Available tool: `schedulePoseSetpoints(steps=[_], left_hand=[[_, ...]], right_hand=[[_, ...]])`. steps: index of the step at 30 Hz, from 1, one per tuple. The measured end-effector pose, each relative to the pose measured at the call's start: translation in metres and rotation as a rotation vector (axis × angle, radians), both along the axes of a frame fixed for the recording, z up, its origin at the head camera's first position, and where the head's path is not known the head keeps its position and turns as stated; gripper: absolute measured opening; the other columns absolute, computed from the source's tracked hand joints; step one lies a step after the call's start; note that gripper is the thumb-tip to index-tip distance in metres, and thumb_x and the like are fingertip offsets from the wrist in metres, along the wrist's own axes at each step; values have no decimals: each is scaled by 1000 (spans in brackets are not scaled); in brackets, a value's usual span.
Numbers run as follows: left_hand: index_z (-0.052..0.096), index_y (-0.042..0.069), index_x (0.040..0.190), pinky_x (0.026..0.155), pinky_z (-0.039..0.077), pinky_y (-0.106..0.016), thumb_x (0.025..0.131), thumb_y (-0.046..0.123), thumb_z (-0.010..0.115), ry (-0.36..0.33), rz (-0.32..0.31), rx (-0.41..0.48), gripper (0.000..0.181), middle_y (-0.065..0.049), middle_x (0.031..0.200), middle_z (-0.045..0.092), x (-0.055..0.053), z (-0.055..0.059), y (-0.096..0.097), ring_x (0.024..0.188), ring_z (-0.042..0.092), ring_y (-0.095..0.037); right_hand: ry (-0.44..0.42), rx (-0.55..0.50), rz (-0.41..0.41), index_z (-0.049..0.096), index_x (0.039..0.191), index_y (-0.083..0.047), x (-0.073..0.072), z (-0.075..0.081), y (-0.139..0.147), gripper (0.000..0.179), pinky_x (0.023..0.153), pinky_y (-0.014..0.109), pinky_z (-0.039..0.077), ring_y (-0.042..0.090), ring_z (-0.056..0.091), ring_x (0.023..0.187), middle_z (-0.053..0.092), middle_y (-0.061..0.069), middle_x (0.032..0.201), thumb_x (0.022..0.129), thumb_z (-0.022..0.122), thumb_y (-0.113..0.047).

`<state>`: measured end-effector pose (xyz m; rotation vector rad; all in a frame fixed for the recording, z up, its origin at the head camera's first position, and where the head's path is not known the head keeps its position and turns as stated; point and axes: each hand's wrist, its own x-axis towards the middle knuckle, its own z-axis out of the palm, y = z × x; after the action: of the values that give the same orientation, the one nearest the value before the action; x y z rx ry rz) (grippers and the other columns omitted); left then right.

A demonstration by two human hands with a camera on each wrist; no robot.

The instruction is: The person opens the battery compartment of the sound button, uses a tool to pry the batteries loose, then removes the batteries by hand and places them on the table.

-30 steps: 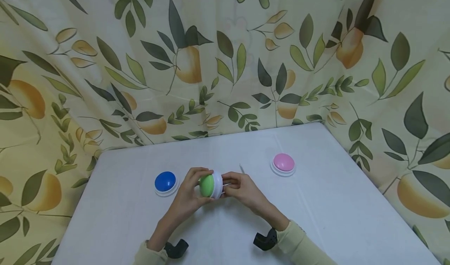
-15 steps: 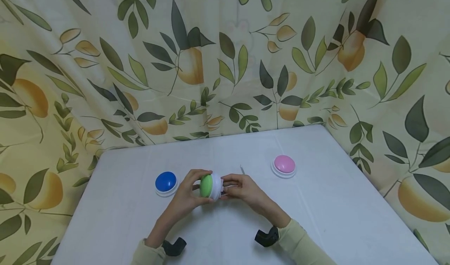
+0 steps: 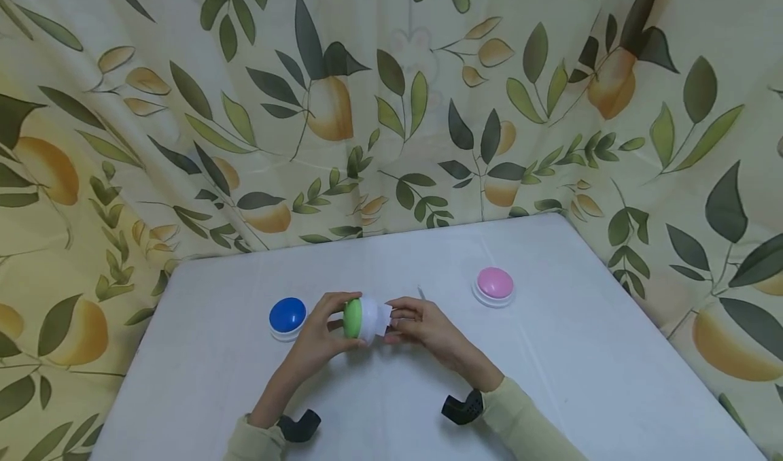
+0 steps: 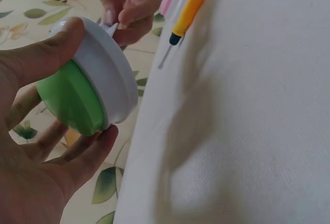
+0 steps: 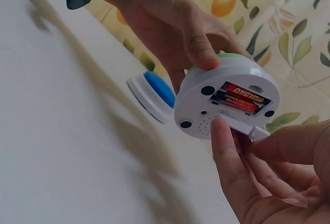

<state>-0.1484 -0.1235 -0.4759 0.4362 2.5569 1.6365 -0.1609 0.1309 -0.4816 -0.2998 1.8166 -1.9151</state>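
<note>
My left hand (image 3: 321, 335) grips a round push button (image 3: 353, 318) with a green top and white base, held tilted on its side above the table. In the right wrist view its underside faces the camera. Red-and-black batteries (image 5: 240, 99) sit in the uncovered battery compartment. Near that compartment, my right hand (image 3: 428, 330) pinches a small white battery cover (image 5: 242, 126) between thumb and fingers. One edge of the cover lies close to the base; whether they touch, I cannot tell. Beyond the right hand lies a screwdriver (image 4: 192, 9) with a yellow handle, mostly hidden in the head view.
A blue push button (image 3: 287, 315) stands on the white table (image 3: 202, 379) left of my hands. Another button, pink-topped (image 3: 495, 283), stands to the right towards the back. A leaf-and-fruit patterned curtain (image 3: 391, 155) hangs behind and beside the table.
The green button has shifted slightly left and turned, so its green top shows narrower. The white cover at its underside now stands out from the base, with my right fingers on it.
</note>
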Motion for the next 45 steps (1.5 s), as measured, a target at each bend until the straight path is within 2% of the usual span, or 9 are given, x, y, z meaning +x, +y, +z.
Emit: schedulePoseSetpoints(steps=[5, 9, 12, 15, 19, 24, 30, 35, 45], left_hand=[[57, 31, 144, 109, 54, -47, 76, 16, 94, -46, 5, 34, 79, -2, 147, 53, -2, 1, -2, 135, 57, -32], [56, 31, 146, 110, 54, -42, 76, 16, 94, -67, -7, 67, 81, -3, 148, 51, -2, 3, -4, 138, 55, -33], [56, 31, 145, 109, 54, -36, 76, 13, 94, -87, -8, 97, 81, -2, 148, 51, -1, 6, -6, 139, 55, -33], [56, 31, 144, 109, 54, -33, 76, 12, 93, -107, -13, 119, 80, -1, 148, 50, -2, 8, -7, 140, 54, -32], [55, 30, 146, 110, 53, -35, 77, 15, 93, -112, -22, 135, 80, -3, 150, 48, -4, 11, -9, 142, 52, -33], [55, 33, 145, 111, 52, -35, 77, 17, 93, -138, -22, 141, 80, -1, 152, 47, -4, 11, -10, 143, 51, -32], [53, 35, 146, 110, 52, -31, 78, 23, 93, -156, -33, 159, 79, 3, 155, 46, -2, 11, -13, 143, 51, -31], [52, 31, 148, 112, 51, -39, 80, 25, 92, -177, -34, 172, 78, 1, 158, 46, -3, 10, -13, 143, 52, -34], [49, 28, 152, 118, 46, -54, 89, 21, 85, -217, -47, 232, 73, -3, 162, 42, -4, 9, -15, 143, 51, -37]], right_hand=[[-23, 11, -52, 48, 145, 11, -3, 1, -2, 45, 94, 39, 63, 16, 73, 97, 62, 34, 131, 102, 59, 0], [-15, 21, -67, 48, 143, 12, -9, -1, -4, 42, 94, 41, 63, 19, 73, 98, 62, 36, 129, 103, 56, 2], [-6, 56, -50, 49, 143, 11, -14, -2, -4, 41, 94, 42, 63, 22, 75, 100, 64, 34, 130, 104, 55, 0], [10, 120, -50, 52, 143, 8, -18, -2, -3, 41, 92, 41, 63, 24, 76, 96, 67, 31, 123, 103, 55, -1], [20, 196, -57, 55, 141, 5, -27, 1, -3, 40, 89, 41, 64, 23, 76, 91, 72, 25, 112, 101, 56, 1], [0, 275, -65, 58, 138, 4, -38, 3, -7, 39, 85, 40, 65, 24, 76, 87, 75, 20, 111, 99, 56, 3], [-5, 406, -91, 62, 135, 1, -50, 10, -18, 37, 78, 34, 65, 20, 74, 73, 76, 15, 102, 99, 55, 3], [-23, 489, -110, 64, 132, 1, -57, 12, -27, 32, 71, 30, 64, 18, 71, 68, 75, 16, 101, 100, 61, -1], [62, 664, -130, 69, 122, 0, -64, 7, -37, 29, 57, 24, 57, 17, 66, 67, 72, 12, 93, 95, 60, 0]])
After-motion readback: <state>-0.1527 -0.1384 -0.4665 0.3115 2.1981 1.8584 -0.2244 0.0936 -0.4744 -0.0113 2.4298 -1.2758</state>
